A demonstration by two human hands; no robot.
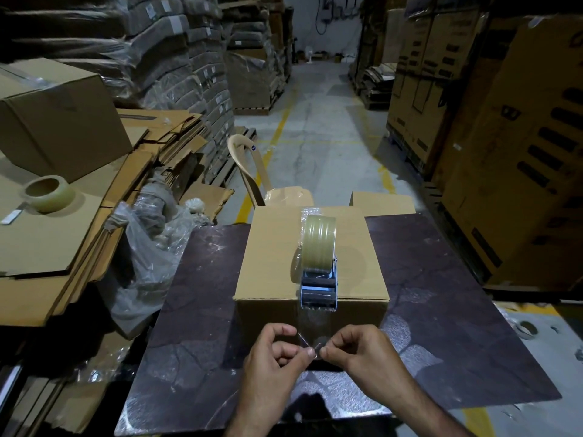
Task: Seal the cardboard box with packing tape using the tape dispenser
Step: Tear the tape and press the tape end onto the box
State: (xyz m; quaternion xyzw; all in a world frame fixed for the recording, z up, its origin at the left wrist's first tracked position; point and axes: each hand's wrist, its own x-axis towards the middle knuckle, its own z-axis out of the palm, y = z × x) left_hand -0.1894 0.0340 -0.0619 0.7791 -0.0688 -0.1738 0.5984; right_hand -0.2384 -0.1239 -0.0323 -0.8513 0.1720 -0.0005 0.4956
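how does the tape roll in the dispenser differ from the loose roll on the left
The roll in the dispenser stands on edge on the box; the loose roll lies flat on cardboard sheets. The mounted one has a strip pulled out, pinched by the left hand and right hand; the loose one sits untouched with its core showing. Both look like clear, yellowish packing tape.

Both hands (315,351) pinch tape (310,326); dispenser (318,272) atop box (271,257).
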